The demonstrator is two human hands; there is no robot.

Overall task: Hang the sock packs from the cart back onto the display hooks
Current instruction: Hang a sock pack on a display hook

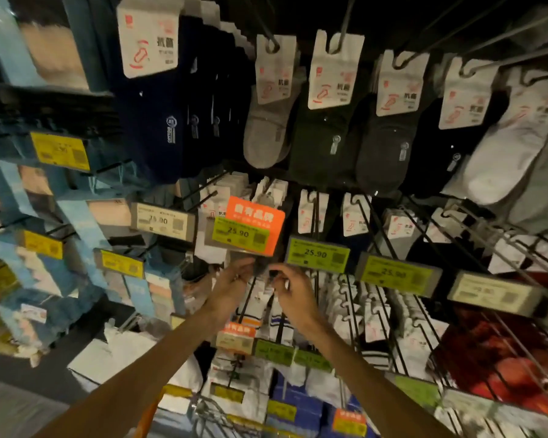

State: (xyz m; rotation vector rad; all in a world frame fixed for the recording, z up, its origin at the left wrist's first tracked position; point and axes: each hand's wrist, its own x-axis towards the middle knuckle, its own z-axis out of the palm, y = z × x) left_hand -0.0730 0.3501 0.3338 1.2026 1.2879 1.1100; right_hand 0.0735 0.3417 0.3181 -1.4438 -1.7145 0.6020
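Forearms (pixel 146 368) raised | left hand (pixel 231 287), right hand (pixel 293 290): fingers pinch dark sock pack (pixel 261 269), blurred | orange price tag (pixel 255 216) at 12 o'clock | risk: hole misses hidden hook tip, pack drops

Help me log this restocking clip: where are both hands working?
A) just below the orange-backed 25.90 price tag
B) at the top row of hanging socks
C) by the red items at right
A: the left hand and right hand meet directly under the orange-backed price tag.
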